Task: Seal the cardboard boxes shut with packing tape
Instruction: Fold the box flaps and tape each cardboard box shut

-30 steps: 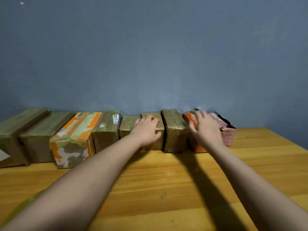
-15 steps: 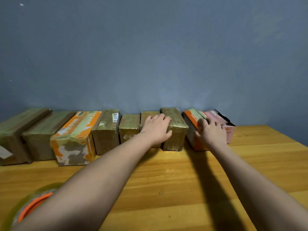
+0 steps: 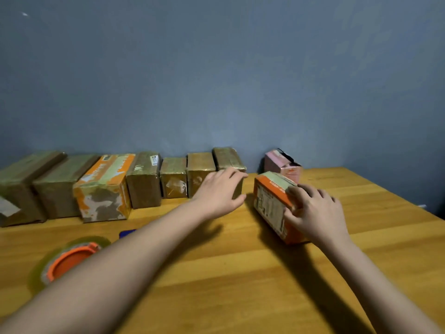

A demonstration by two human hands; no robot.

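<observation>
Your right hand, fingers clamped on the orange box, had pulled it from the row for taping; your left hand hovered slack beside it.

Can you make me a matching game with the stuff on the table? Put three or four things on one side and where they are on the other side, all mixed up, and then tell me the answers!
Things:
1. orange box
2. pink box
3. tape roll
4. left hand

Places:
A. standing at the back by the wall, at the right end
B. lying on the table near the front left
C. gripped by the right hand, out in front of the row
D. reaching out in front of the brown box

Pairs: 1-C, 2-A, 3-B, 4-D
</observation>
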